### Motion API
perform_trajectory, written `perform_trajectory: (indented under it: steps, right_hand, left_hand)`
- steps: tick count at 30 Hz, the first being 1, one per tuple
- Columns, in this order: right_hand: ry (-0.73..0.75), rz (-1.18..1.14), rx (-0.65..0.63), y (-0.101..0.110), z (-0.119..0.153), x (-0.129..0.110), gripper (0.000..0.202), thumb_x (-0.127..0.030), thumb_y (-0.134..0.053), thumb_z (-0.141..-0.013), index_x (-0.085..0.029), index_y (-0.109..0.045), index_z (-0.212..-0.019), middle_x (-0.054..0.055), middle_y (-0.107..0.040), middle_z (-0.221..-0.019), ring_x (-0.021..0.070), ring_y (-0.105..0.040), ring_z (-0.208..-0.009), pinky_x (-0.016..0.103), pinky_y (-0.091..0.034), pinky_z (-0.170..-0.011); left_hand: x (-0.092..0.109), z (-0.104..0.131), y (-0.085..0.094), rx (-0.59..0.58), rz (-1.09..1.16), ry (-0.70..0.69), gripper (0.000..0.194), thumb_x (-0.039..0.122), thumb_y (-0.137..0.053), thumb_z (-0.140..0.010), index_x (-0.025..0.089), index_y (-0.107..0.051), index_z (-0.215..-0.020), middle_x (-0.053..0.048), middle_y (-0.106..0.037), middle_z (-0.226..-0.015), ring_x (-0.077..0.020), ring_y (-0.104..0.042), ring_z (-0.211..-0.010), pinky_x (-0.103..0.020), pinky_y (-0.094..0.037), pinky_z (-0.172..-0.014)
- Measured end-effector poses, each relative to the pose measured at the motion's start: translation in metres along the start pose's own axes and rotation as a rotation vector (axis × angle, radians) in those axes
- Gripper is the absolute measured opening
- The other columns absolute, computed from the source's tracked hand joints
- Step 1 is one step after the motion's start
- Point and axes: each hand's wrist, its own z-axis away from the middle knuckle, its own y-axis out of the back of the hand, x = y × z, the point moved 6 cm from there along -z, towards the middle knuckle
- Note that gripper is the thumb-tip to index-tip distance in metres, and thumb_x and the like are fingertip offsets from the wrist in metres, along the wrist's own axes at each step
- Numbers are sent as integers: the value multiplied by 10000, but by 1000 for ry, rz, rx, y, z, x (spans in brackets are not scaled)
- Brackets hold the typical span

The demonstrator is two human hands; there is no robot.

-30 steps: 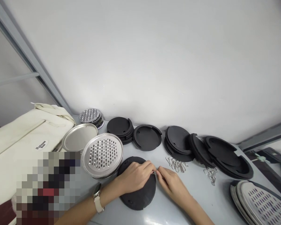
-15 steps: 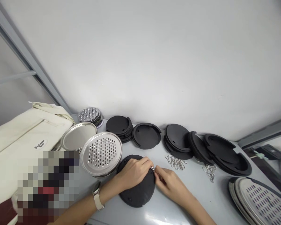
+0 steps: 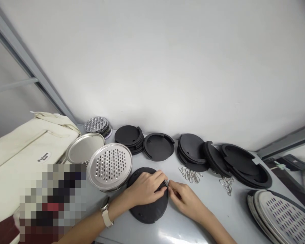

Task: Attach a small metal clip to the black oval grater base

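A round black disc (image 3: 149, 211) with small holes near its rim lies on the table under my left hand (image 3: 148, 188). That hand, with a pale-strapped watch at its wrist, lies over the disc. Its thumb and fingers close on the disc's right edge. A small silvery metal piece (image 3: 165, 183) shows there, apparently a wire clip. My right hand (image 3: 184, 198) meets it from the right, thumb and forefinger pinched on the piece's outer end. The fingers partly hide where piece and disc meet.
Loose wire clips (image 3: 190, 174) and smaller ring clips (image 3: 227, 184) lie beyond my right hand. Black trays (image 3: 159, 147) line the wall. Perforated metal grater discs (image 3: 110, 166) are stacked at left, near a cream bag (image 3: 20, 162); larger grater plates (image 3: 282, 217) stand right.
My left thumb has come down to the disc's right edge, beside the metal piece. My right fingers have drawn in closer around its end. The disc has stayed nearly in place.
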Motion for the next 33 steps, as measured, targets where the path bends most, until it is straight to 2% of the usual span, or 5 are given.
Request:
perform_trajectory:
  steps: [6, 13, 20, 24, 33]
  right_hand:
    - [2, -15, -1, 0, 1, 0, 243, -240, -329, -934, -212, -318, -692, -47, -421, -598, 107, -396, -530, 230, -279, -524]
    - [-4, -5, 4, 0, -1, 1, 245, -226, -342, -921, -213, -307, -678, -52, -400, -582, 104, -390, -518, 228, -277, -513]
    - [10, -11, 19, 0, 0, 0, 242, -234, -345, -919, -212, -326, -678, -51, -403, -577, 103, -388, -513, 224, -285, -505]
    - [18, -6, 29, 0, 0, 0, 240, -226, -361, -910, -212, -320, -674, -55, -394, -569, 100, -381, -510, 221, -281, -501]
    - [1, -30, 30, 1, 0, -1, 234, -232, -365, -917, -208, -344, -685, -51, -409, -581, 100, -395, -524, 214, -276, -498]
  left_hand:
    - [2, 0, 2, 15, 81, -66, 278, 258, -420, -928, 230, -457, -1202, -28, -581, -1119, -159, -604, -921, -246, -459, -748]
    - [0, 1, 1, 17, 116, -43, 313, 275, -431, -935, 248, -441, -1247, -34, -595, -1140, -173, -612, -949, -263, -469, -776]
    - [-7, -1, -1, 33, 287, -4, 326, 196, -505, -881, 238, -454, -1200, -21, -589, -1166, -172, -577, -1045, -278, -446, -878]
    - [-8, -2, -1, 38, 390, 15, 330, 162, -530, -851, 233, -465, -1166, -17, -600, -1137, -173, -575, -1041, -283, -444, -882]
    - [-6, -2, 0, 26, 380, 2, 298, 152, -518, -857, 228, -477, -1143, -16, -600, -1110, -162, -577, -1015, -266, -439, -864]
